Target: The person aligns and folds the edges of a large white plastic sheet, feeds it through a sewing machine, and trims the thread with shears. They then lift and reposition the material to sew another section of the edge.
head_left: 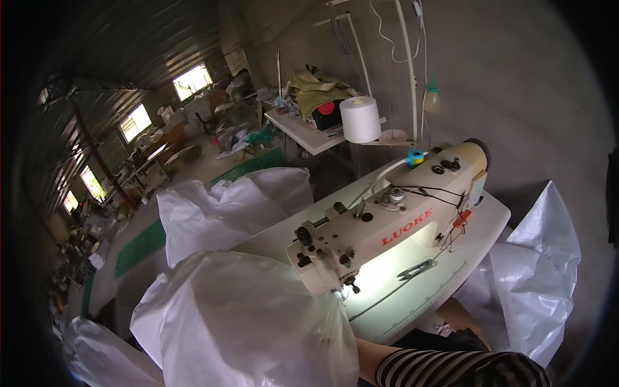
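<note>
A large white plastic sheet or bag point(232, 316) billows up in front of the sewing machine point(393, 229), its right edge close to the needle area. My right forearm, in a black-and-white striped sleeve point(445, 369), reaches in from the lower right. Its bare wrist point(369, 360) goes behind the white plastic, which hides my right hand and its fingers. My left hand does not show. Small thread snips point(416, 269) lie on the lit machine bed, under the machine's arm. More white plastic point(232, 206) is heaped on the far left side of the sewing table point(493, 216).
White plastic point(538, 271) hangs by the table's right end. A white thread cone point(360, 119) stands on the stand behind the machine. Beyond is another table point(303, 131) with olive cloth point(319, 87). Cluttered workspace stretches left toward the windows point(192, 82).
</note>
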Motion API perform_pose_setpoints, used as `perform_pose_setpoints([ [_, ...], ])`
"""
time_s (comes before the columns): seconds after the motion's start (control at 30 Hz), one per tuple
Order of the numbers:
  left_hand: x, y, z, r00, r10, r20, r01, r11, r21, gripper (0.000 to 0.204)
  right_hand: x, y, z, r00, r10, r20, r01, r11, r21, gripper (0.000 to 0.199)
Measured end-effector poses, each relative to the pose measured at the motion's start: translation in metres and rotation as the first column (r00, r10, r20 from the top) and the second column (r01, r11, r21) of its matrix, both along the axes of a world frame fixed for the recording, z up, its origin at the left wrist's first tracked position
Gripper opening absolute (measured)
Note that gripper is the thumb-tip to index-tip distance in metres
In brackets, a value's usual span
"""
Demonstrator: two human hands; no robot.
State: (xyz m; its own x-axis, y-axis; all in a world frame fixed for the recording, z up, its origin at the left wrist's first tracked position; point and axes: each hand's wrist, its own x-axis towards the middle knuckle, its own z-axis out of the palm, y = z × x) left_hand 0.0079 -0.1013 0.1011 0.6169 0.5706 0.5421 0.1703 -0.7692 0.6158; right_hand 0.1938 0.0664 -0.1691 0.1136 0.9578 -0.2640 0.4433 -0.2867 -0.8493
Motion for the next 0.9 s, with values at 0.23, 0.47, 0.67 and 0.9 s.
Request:
perform_pose_setpoints([
  [0.23,-0.025,0.067,-0.011,0.985,0.175,-0.005,-0.174,0.983,0.051,0.025,0.001,0.029,0.002,0.997,-0.075,0.008,0.075,0.997,-0.006,0.043],
  [0.47,-0.035,0.023,-0.006,0.969,0.017,-0.246,0.009,0.994,0.108,0.026,-0.008,0.051,-0.013,0.989,-0.149,0.023,0.149,0.989,-0.001,0.043],
  [0.67,-0.029,0.030,-0.003,0.962,0.172,-0.213,-0.156,0.984,0.089,0.040,-0.005,0.026,0.032,0.973,-0.108,-0.206,0.115,0.993,0.022,0.043],
  [0.9,-0.046,-0.015,-0.041,0.876,-0.163,-0.454,0.166,0.986,-0.033,0.039,0.003,-0.206,0.074,0.516,0.116,-0.849,-0.258,0.966,-0.024,0.044],
])
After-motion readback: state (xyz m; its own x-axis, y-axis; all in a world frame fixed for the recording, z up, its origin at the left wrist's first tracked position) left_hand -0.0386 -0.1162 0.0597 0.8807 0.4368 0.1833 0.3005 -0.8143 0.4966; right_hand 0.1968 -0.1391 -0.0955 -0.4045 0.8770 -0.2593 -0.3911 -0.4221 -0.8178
